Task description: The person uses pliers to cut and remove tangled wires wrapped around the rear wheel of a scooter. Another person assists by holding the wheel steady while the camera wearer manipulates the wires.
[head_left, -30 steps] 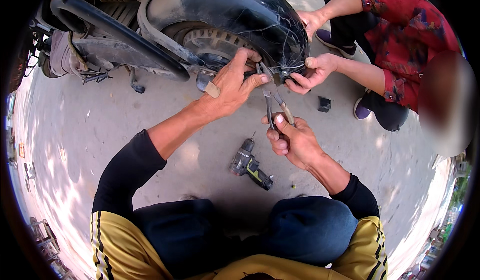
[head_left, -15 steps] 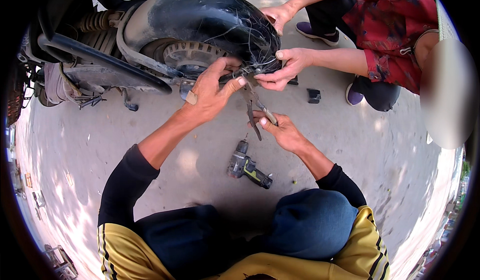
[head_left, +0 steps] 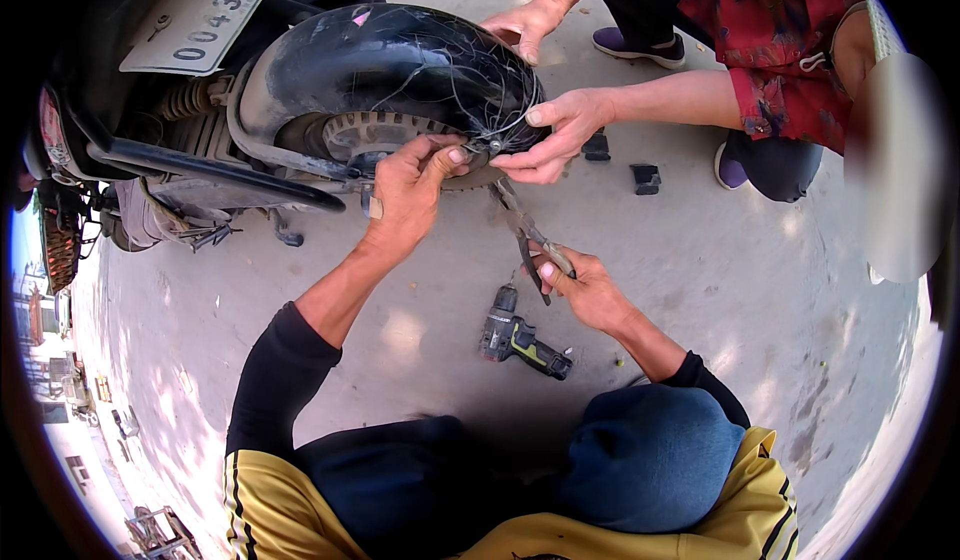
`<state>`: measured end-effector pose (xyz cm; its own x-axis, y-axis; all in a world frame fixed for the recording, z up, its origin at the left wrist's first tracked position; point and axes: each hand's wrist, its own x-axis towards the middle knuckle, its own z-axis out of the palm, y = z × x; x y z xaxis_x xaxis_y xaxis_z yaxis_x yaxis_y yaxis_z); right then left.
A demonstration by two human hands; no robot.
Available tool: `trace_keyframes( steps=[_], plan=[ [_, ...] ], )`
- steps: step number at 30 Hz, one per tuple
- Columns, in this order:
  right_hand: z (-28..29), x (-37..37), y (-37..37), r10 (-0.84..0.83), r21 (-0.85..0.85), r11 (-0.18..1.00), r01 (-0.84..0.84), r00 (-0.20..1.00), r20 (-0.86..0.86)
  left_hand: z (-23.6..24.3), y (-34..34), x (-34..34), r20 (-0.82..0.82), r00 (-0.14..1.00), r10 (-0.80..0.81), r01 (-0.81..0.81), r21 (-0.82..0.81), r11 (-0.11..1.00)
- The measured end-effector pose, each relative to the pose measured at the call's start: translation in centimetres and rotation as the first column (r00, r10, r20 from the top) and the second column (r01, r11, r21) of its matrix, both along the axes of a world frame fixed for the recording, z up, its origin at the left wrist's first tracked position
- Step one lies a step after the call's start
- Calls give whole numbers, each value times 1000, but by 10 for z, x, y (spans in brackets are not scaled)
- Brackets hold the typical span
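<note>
You are holding the pliers (head_left: pixel 518 218) in your right hand (head_left: pixel 583 287), the grip clamped on the handles, which are standing a little apart. Their nose is pointing up toward the lower edge of the black mudguard (head_left: pixel 400 55) on the motorbike (head_left: pixel 190 200), just below its rim. Your left hand (head_left: pixel 408 195) is resting at that same edge, thumb and fingertips drawn close together; the spot is small and partly hidden, so you cannot fairly tell whether that grip is pinching a wire end, the rim or nothing. Thin wires (head_left: pixel 500 125) are running over the mudguard's cracked end and bunching beside your thumb.

The co-worker's lower hand (head_left: pixel 570 125) is pressing on that end, crowding the space just right of your left hand and above the pliers. The co-worker's upper hand (head_left: pixel 525 25) is touching the mudguard farther up. Behind your left hand the wheel (head_left: pixel 380 135) is showing under the mudguard, and a black bar (head_left: pixel 220 172) is jutting along the motorbike's near side, ending to the left of your fingers. A drill (head_left: pixel 525 335) is lying on the ground (head_left: pixel 760 290) between your knees and the pliers. Two small black blocks (head_left: pixel 646 179) are lying near the co-worker's shoe (head_left: pixel 731 167).
</note>
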<state>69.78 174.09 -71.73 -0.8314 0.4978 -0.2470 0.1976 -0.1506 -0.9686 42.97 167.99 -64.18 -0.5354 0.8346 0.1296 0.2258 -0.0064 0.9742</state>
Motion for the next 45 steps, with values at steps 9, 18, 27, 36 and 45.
trace_keyframes(
  steps=[9,18,27,36,45],
  plan=[
    [1,0,2,1,132,991,-4,1000,28,14,9,-8,109,992,62,-49,-120,992],
    [-4,-7,4,-44,381,922,68,997,-70,17,6,-22,177,983,-46,75,-160,984],
    [3,-24,-2,-22,447,894,35,999,-34,9,5,-25,72,996,50,-38,-156,987],
    [-16,-66,-21,-145,462,866,191,980,-133,12,5,-18,121,990,67,-52,-128,990],
    [-21,-92,-24,-311,506,771,385,923,-228,7,5,-16,53,994,93,-86,-114,990]
  ],
)
